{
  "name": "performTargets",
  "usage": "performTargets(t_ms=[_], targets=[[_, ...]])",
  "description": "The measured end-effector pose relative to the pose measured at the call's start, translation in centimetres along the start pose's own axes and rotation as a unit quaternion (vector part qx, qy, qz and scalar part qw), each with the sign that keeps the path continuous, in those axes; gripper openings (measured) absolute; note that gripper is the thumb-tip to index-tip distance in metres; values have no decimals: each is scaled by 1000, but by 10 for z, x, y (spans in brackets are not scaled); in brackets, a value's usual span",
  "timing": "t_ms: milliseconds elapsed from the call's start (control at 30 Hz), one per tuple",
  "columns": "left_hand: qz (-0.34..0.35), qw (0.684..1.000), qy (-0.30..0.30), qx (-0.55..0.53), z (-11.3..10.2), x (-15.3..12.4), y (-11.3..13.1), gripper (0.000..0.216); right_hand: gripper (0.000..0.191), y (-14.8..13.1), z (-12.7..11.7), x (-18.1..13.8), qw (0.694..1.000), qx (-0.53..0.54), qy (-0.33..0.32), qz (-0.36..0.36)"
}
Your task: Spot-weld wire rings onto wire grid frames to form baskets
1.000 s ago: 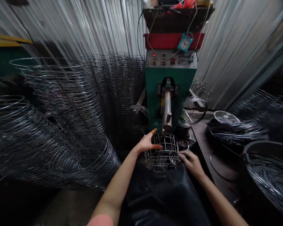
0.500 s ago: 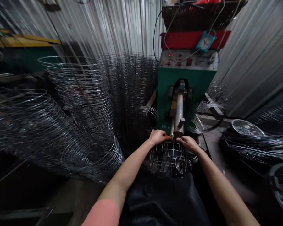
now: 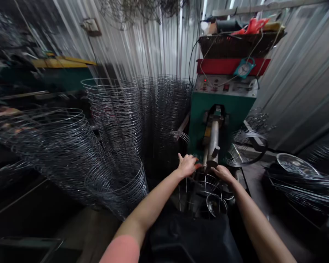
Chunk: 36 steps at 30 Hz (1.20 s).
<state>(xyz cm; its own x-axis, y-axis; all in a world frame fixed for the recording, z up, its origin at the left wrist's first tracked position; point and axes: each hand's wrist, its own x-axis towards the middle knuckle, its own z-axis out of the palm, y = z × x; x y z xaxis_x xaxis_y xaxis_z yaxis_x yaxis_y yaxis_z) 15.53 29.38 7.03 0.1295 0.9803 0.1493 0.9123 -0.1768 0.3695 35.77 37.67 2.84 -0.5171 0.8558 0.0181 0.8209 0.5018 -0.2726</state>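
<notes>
Two hands are reaching the rim of a wire basket beneath a steel mandrel, the left hand spreading its fingers, the right hand keeping its grip impossible to tell.

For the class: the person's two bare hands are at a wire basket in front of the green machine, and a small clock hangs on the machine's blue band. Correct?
The band's colour is wrong: the head view shows the small clock hanging on a red band, not a blue one. The rest stands.
</notes>
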Motion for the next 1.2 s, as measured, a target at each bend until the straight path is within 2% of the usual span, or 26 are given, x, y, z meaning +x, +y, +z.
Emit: performTargets(t_ms=[133,233,333,400,467,633,733,800,900,1000,1100,1200], targets=[[98,990,-97,12,-2,-17,-8,24,33,8,3,-5,1000,-4,-10,-5],[180,977,-103,56,5,-28,-7,20,35,8,1,-16,1000,3,-16,-13],[313,937,-111,108,13,-48,-1,17,40,3,-3,-32,1000,21,-16,-18],[375,914,-90,127,11,-67,1,16,44,-4,-8,-46,999,48,-6,-23],[403,904,-52,134,3,-89,1,14,48,-15,-14,-60,996,81,3,-36],[414,900,15,139,-43,-146,0,14,44,-56,-38,-86,995,82,18,-59],[395,910,13,127,-82,-179,2,15,44,-71,-57,-90,997,54,62,3],[357,929,2,99,-112,-197,2,15,47,-74,-67,-89,994,69,78,42],[262,965,-15,8,-160,-215,-7,14,48,-77,-75,-88,984,150,65,64],[124,991,-5,-49,-208,-221,-27,15,45,-87,-74,-96,972,218,49,79],[5,998,48,27,-251,-224,-50,17,42,-100,-70,-110,968,237,50,70],[-84,974,138,160,-285,-230,-65,19,42,-107,-67,-122,967,241,50,60]])
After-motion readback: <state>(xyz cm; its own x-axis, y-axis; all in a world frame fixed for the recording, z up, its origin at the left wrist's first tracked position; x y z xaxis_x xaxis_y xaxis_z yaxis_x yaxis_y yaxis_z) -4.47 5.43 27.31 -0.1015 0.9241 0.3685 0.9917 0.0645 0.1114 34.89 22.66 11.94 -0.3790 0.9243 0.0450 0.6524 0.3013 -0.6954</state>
